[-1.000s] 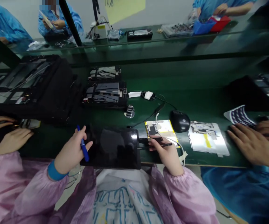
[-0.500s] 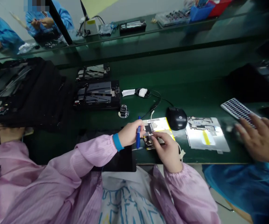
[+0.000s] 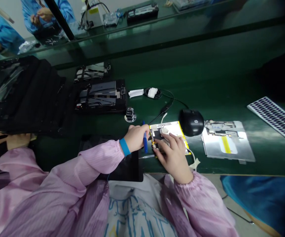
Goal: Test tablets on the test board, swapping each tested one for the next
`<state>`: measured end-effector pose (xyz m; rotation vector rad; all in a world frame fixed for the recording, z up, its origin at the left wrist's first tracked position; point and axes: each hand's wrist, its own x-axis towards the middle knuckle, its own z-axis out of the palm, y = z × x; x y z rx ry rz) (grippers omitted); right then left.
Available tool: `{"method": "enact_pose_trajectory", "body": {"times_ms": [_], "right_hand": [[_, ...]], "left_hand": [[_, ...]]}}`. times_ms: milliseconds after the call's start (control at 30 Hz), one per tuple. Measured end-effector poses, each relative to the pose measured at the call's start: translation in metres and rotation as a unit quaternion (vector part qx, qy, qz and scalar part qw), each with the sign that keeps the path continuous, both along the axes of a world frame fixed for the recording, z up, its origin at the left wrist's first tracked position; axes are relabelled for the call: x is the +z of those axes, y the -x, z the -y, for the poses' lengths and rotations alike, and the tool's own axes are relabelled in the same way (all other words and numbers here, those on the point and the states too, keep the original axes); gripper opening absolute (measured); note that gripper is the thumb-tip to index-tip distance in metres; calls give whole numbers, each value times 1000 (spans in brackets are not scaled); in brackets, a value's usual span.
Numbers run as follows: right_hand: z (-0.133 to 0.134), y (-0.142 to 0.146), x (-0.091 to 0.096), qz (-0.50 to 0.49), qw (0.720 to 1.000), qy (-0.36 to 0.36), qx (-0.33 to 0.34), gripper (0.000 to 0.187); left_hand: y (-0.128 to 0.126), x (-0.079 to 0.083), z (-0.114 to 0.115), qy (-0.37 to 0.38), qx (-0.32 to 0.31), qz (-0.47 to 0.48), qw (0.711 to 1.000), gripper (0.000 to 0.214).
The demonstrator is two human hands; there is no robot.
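My left hand (image 3: 136, 138), with a blue wristband, is closed around a blue pen (image 3: 145, 143) held upright at the left edge of a metal panel (image 3: 173, 125). That panel has yellow tape along its edges and small dark electronic parts. My right hand (image 3: 173, 154) lies over the panel's lower part, fingers apart, their tips touching or just above the dark parts. A white cable (image 3: 163, 120) stands up from the panel, and a white cord (image 3: 194, 158) loops past my right wrist. Beneath my left forearm lies a black flat screen (image 3: 129, 168).
A black mouse (image 3: 193, 122), a second metal panel (image 3: 231, 144) and a sheet of black squares (image 3: 278, 118) lie to the right. A tally counter (image 3: 129, 113), coiled cable (image 3: 153, 93) and opened devices (image 3: 101, 95) stand behind. Left are stacked black devices (image 3: 33, 95) and a co-worker's hands (image 3: 16, 141).
My right hand has gone from pinching a small pale piece to spreading its fingers over the panel. The co-worker's hand at the right has left the view. The camera has shifted slightly.
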<state>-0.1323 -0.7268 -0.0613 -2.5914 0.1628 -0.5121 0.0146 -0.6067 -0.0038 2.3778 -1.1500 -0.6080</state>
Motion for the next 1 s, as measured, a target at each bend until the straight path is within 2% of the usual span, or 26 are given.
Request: {"method": "enact_pose_trajectory", "body": {"times_ms": [200, 400, 567, 800, 1000], "right_hand": [[0, -1, 0, 5, 1000, 14, 0, 26], [1, 0, -2, 13, 1000, 27, 3, 27], [1, 0, -2, 13, 999, 34, 7, 28], [0, -1, -1, 6, 999, 38, 9, 29], [1, -2, 1, -2, 999, 39, 14, 29]], "left_hand": [[1, -1, 0, -28, -22, 19, 999, 4], [1, -6, -2, -20, -46, 44, 998, 3], [2, -3, 0, -29, -50, 26, 998, 5], [6, -1, 10, -76, -16, 40, 996, 8], [4, -1, 11, -74, 2, 28, 997, 8]]}}
